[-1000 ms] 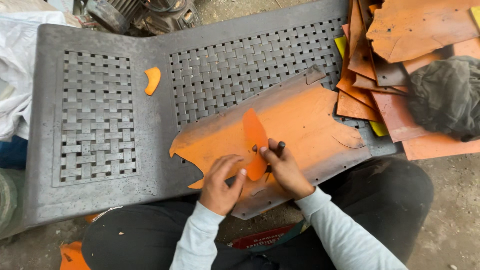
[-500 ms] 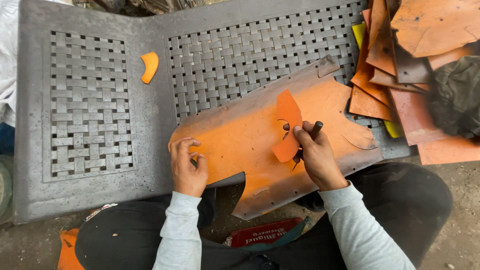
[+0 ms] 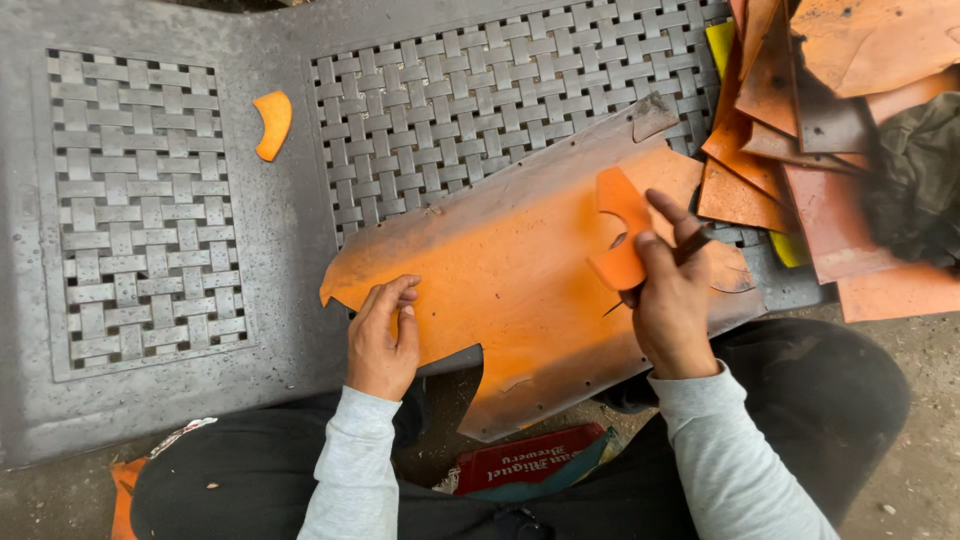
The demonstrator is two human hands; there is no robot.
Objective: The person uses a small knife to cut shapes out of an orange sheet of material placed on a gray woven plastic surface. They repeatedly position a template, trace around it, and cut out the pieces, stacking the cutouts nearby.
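I see the left hand point(image 3: 383, 340) lying flat, fingers spread, on the big orange sheet point(image 3: 520, 290). The right hand point(image 3: 672, 300) pinches a cut orange piece point(image 3: 620, 232) and a dark tool point(image 3: 692, 243) (its tip hidden) above that sheet, beside a stack of sheets point(image 3: 790, 130).

Matt, scuffed orange leather-like sheet point(image 3: 520, 290); dull grey woven-pattern plastic desk point(image 3: 150, 200); soft grey cloth sleeves point(image 3: 345, 470).

flat red printed package point(image 3: 528, 462), between knees
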